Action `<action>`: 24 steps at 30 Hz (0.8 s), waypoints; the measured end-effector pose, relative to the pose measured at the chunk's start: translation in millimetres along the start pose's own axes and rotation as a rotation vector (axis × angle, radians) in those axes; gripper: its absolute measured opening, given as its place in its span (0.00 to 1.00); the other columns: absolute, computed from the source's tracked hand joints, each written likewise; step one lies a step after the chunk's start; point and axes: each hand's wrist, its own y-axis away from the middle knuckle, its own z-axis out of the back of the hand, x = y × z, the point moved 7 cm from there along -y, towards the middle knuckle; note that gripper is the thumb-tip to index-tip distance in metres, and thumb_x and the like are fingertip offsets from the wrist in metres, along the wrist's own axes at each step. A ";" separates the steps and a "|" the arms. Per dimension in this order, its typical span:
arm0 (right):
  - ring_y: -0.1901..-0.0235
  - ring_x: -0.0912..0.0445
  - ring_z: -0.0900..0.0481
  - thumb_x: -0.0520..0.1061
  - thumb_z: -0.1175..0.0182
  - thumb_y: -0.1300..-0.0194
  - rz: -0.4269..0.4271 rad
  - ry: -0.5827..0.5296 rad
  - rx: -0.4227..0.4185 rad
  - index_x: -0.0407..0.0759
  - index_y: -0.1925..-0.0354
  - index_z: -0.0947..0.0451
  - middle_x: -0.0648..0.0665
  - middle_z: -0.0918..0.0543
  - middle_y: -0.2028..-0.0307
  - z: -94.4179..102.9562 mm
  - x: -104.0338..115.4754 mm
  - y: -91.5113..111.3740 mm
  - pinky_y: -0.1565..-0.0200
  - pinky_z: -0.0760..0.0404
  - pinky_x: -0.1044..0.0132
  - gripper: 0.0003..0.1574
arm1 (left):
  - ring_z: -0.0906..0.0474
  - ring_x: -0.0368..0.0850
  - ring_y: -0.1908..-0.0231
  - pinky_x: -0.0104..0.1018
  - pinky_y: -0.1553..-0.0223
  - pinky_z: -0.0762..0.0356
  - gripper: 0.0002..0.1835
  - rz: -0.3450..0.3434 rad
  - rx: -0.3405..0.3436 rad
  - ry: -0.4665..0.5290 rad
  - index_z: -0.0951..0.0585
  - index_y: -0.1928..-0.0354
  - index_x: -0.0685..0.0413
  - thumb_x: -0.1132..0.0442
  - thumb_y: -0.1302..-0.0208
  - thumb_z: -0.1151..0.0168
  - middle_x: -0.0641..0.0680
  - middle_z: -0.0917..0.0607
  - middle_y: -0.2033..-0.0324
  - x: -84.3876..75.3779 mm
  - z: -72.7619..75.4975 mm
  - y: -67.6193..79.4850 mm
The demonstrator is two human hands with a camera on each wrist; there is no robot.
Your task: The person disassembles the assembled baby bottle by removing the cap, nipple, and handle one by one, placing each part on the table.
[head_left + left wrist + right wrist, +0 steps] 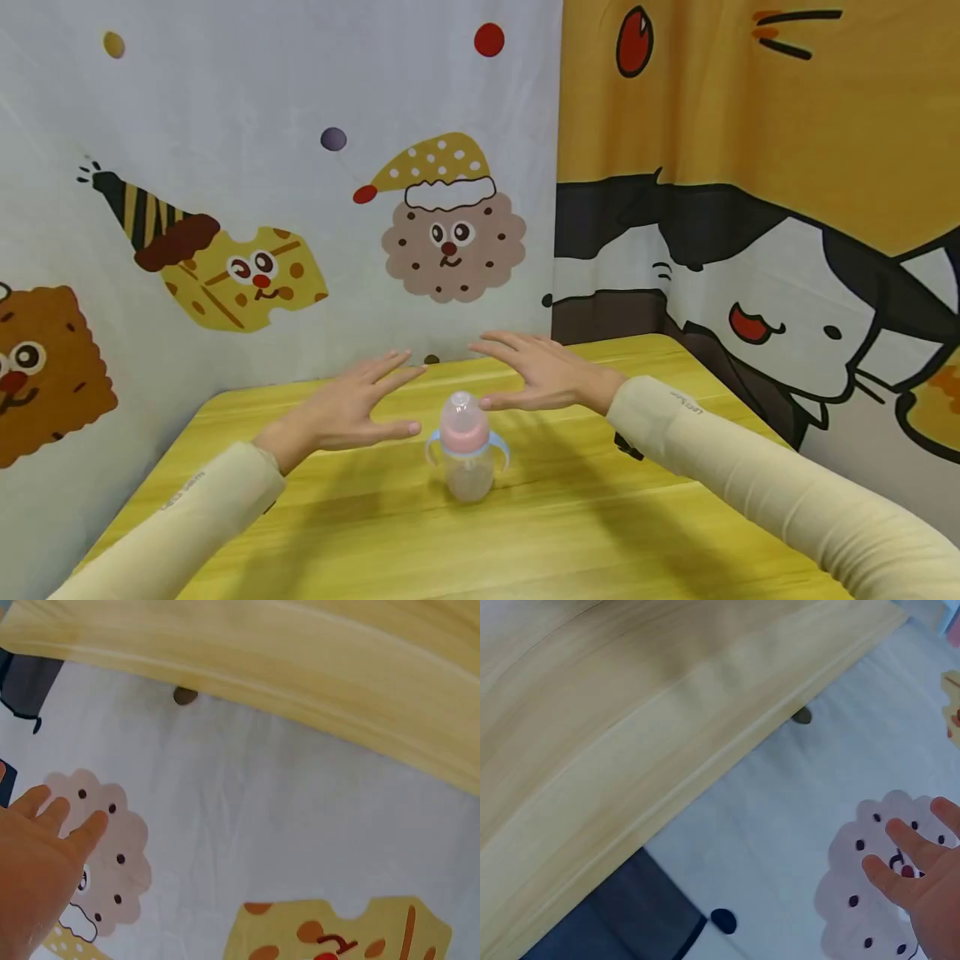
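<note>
On table [525, 546]: baby bottle [466, 442] upright; left hand [348, 410], right hand [546, 372] hovering near.

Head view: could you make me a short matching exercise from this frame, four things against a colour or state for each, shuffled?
Things:
1. Baby bottle
2. Bottle's collar
3. Bottle's handles
4. Tabletop

Colours or states:
A. Pale blue
B. Yellow, with wood grain
C. Pink
D. Standing upright

Right pairs: 1-D, 2-C, 3-A, 4-B.
</note>
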 end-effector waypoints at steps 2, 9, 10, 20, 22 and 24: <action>0.22 0.42 0.37 0.84 0.47 0.33 0.011 0.001 -0.011 0.67 0.16 0.47 0.49 0.43 0.17 3.5 4.1 -0.5 0.26 0.37 0.33 0.57 | 0.44 0.64 0.20 0.71 0.27 0.40 0.47 -0.018 0.004 0.020 0.39 0.16 0.33 0.26 0.32 0.40 0.55 0.43 0.17 -5.2 -3.0 -2.1; 0.23 0.44 0.34 0.85 0.47 0.33 0.024 -0.008 -0.020 0.60 0.15 0.47 0.49 0.41 0.17 12.1 14.0 -1.5 0.26 0.35 0.38 0.60 | 0.40 0.62 0.21 0.70 0.30 0.34 0.51 -0.030 0.012 0.128 0.44 0.15 0.31 0.25 0.35 0.37 0.51 0.44 0.16 -19.1 -18.6 -5.6; 0.24 0.44 0.33 0.85 0.47 0.33 0.025 -0.013 -0.019 0.59 0.15 0.48 0.49 0.41 0.18 12.8 15.4 -1.6 0.26 0.34 0.39 0.61 | 0.39 0.62 0.21 0.70 0.30 0.33 0.52 -0.021 0.011 0.149 0.44 0.15 0.32 0.25 0.35 0.36 0.51 0.43 0.17 -19.7 -21.4 -5.3; 0.27 0.45 0.28 0.86 0.46 0.35 0.012 -0.022 0.032 0.58 0.16 0.46 0.51 0.38 0.19 9.1 29.1 -2.0 0.27 0.32 0.40 0.63 | 0.43 0.65 0.20 0.72 0.26 0.43 0.63 0.061 0.099 0.616 0.54 0.15 0.57 0.42 0.37 0.23 0.61 0.39 0.19 -20.0 -74.8 -7.1; 0.26 0.47 0.29 0.85 0.47 0.35 0.026 -0.012 0.039 0.58 0.16 0.46 0.52 0.37 0.19 6.5 33.6 -2.7 0.27 0.33 0.41 0.62 | 0.42 0.66 0.21 0.71 0.26 0.43 0.63 0.053 0.108 0.728 0.55 0.15 0.60 0.48 0.36 0.22 0.64 0.38 0.20 -20.8 -85.4 -4.7; 0.26 0.48 0.29 0.85 0.47 0.34 0.039 -0.003 0.045 0.58 0.16 0.46 0.52 0.36 0.20 3.7 38.1 -3.9 0.27 0.32 0.42 0.61 | 0.40 0.67 0.22 0.69 0.25 0.42 0.61 0.044 0.121 0.831 0.56 0.16 0.62 0.52 0.35 0.22 0.66 0.36 0.21 -21.8 -94.3 -0.9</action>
